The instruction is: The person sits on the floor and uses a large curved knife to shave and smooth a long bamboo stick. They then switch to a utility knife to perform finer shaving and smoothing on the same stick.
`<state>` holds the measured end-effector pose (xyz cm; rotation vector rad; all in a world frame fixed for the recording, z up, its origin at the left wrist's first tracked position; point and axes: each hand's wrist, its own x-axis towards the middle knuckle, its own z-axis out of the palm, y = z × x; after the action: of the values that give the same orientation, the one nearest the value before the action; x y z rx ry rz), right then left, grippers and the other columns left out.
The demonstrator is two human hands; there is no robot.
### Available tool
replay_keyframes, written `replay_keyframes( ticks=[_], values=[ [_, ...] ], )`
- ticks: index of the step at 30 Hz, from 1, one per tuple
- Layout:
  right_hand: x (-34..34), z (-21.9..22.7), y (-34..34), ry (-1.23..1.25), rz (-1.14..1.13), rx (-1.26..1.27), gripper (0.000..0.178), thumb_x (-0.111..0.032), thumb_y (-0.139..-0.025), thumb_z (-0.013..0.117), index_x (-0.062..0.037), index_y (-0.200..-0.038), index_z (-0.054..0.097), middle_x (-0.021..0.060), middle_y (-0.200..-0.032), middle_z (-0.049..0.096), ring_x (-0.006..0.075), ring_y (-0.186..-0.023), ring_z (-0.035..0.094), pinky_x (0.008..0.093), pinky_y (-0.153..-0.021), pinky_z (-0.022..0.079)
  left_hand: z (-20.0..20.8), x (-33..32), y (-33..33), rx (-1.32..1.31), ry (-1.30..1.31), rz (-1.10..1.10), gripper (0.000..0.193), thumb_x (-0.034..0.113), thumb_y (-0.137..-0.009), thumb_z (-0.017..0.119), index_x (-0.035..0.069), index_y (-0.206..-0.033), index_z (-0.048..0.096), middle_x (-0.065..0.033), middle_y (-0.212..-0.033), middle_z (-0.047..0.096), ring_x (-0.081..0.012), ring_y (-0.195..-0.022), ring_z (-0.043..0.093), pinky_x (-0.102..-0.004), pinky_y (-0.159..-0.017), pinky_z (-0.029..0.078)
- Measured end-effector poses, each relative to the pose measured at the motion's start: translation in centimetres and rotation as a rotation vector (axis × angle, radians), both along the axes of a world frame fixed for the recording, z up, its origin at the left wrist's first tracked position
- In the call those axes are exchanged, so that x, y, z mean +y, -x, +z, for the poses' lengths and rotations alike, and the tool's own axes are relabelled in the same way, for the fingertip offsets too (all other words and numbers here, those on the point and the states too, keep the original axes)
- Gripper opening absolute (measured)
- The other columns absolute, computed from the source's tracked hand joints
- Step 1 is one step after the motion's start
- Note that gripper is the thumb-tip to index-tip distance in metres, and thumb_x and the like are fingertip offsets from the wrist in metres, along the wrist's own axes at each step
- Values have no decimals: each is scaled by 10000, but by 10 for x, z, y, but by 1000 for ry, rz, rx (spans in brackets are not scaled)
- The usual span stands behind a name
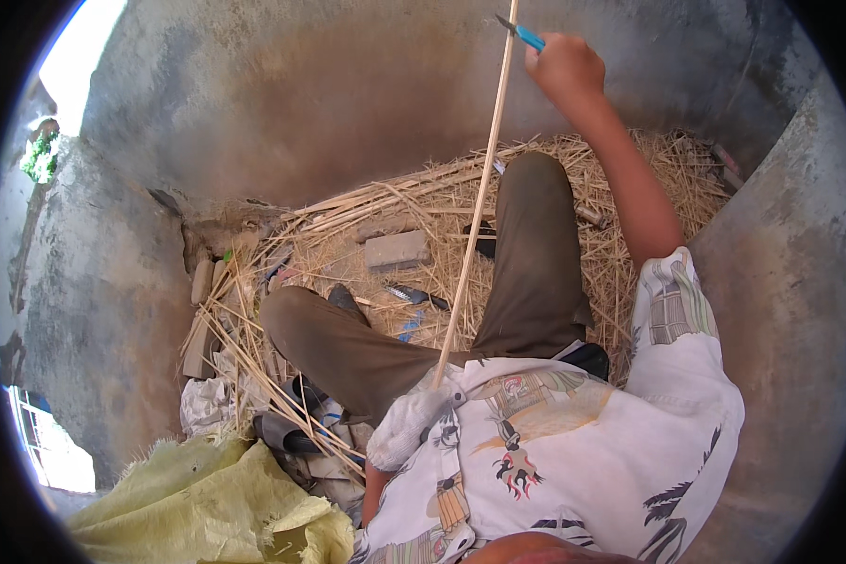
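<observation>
A long, pale strip (479, 202), which looks like split bamboo or cane, slants from my chest up past the top edge of the head view. At its lower end my left hand (409, 428), in a whitish knitted glove, is closed round it close to my shirt. My right hand (569, 70) is bare and raised far out at the end of a stretched arm. It grips a small knife (530, 38) with a bright blue handle. The dark, pointed blade crosses the strip near its far end; whether it cuts in cannot be told.
Rough grey walls (348, 103) rise ahead and to both sides. Thin shavings (649, 188) cover the floor around my bent legs. A brick (397, 251) and a dark-handled tool (415, 296) lie between them. At lower left are a yellow-green woven sack (207, 498) and several loose strips (291, 404).
</observation>
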<state>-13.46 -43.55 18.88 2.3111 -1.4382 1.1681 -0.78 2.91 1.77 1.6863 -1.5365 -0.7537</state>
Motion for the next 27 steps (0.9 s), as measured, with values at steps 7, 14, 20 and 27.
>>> replay_keyframes(
  ticks=[7, 14, 20, 27],
  values=[
    [45, -22, 4, 100, 288, 22, 255, -308, -859, 662, -66, -822, 731, 166, -718, 696, 368, -711, 704, 489, -650, 567, 0, 3, -3, -28, -10, -31, 382, 122, -910, 616, 39, -1283, 626, -144, -1058, 668, -334, -950, 617, -415, -842, 491],
    [-55, 27, 36, -3, -117, -83, 238, -273, -880, 655, -51, -812, 709, 158, -715, 694, 368, -677, 698, 485, -662, 571, 4, -1, -3, -49, -33, -99, 435, 82, -885, 619, 44, -1318, 608, -168, -1100, 675, -375, -983, 630, -441, -861, 498],
    [-8, -8, 32, 324, 281, 103, 267, -322, -862, 664, -62, -835, 720, 169, -718, 692, 367, -688, 708, 465, -636, 566, 5, -4, -8, -85, -4, -174, 485, 48, -864, 622, 49, -1348, 592, -190, -1136, 681, -411, -1011, 641, -463, -878, 505],
    [-75, 56, 58, -118, -100, -185, 196, -153, -822, 660, 24, -867, 732, 277, -899, 713, 442, -853, 716, 497, -734, 576, 19, -7, -1, -32, 57, -130, 362, 84, -892, 628, 41, -1251, 642, -155, -952, 683, -344, -791, 645, -407, -699, 504]
  ],
)
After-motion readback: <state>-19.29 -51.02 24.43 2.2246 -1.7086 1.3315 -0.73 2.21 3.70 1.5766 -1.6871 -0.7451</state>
